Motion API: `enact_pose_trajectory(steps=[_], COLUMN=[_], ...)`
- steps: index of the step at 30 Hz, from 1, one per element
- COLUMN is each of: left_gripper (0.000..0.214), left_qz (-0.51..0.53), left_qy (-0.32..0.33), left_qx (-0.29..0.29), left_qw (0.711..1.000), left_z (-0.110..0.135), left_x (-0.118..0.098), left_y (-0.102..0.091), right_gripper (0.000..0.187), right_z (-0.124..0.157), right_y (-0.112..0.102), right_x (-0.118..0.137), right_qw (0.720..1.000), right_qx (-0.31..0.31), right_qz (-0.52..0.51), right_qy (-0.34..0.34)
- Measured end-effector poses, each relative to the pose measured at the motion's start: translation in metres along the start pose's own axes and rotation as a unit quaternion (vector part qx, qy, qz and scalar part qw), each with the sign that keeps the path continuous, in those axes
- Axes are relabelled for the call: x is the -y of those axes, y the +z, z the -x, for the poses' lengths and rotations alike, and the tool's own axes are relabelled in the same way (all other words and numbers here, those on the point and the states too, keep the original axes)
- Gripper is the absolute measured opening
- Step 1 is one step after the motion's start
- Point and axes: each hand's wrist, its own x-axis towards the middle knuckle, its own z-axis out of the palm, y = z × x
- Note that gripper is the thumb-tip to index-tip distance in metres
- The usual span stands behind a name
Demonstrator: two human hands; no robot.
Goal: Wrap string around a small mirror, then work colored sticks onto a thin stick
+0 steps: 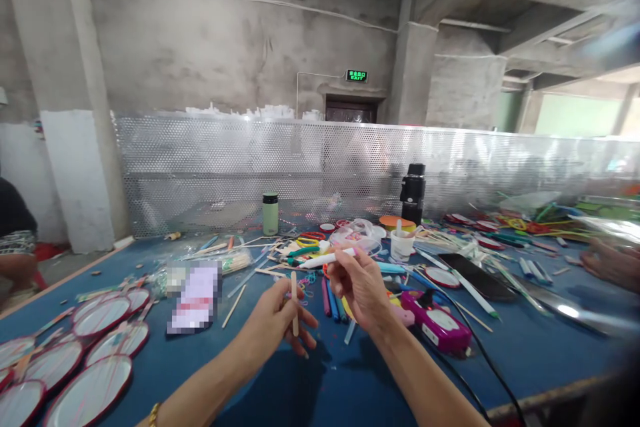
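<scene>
My left hand is over the blue table, with a flat wooden craft stick upright between thumb and fingers. The other fingers of that hand are loosely spread. To its right and slightly higher, my right hand pinches a white marker pen. The pen points left and lies almost level, above the stick's top end and apart from it. Several blue and purple pens lie below my right hand. A purple device with a cable sits to the right of my right wrist.
Round red-rimmed white discs cover the table's left side. A pixelated object lies nearer. Behind my hands are pliers, a white cup, a green bottle and a black flask. A phone and another person's hand are right.
</scene>
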Motion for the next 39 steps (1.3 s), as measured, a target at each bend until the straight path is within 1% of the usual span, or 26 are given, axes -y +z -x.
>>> enact_pose_trajectory(steps=[6,9,14,17,26,33,39], left_gripper=[0.032,0.034,0.036,0.036,0.033,0.035,0.035], left_qz=[0.020,0.022,0.030,0.033,0.042,0.035,0.020], left_qy=[0.003,0.000,-0.003,-0.002,0.005,0.005,-0.002], left_qx=[0.002,0.002,0.008,0.013,0.028,0.026,0.017], left_qw=[1.000,1.000,1.000,0.999,0.999,0.999,1.000], left_z=[0.000,0.000,0.001,0.001,0.003,0.005,0.005], left_x=[0.000,0.000,0.000,0.002,-0.001,-0.004,-0.004], left_y=[-0.001,-0.001,-0.001,-0.002,-0.001,0.001,0.002], right_gripper=[0.021,0.020,0.024,0.024,0.026,0.024,0.024], right_z=[0.002,0.005,0.011,0.013,0.013,0.014,0.014], right_y=[0.001,0.003,0.008,0.009,0.009,0.009,0.010], right_x=[-0.003,-0.003,-0.003,-0.005,-0.005,-0.006,-0.006], right_qw=[0.999,0.997,0.986,0.980,0.975,0.965,0.969], right_qx=[-0.005,-0.003,0.025,0.029,0.028,0.030,0.022], right_qz=[0.016,0.059,0.156,0.184,0.207,0.246,0.231], right_qy=[-0.044,-0.047,-0.054,-0.067,-0.079,-0.086,-0.084])
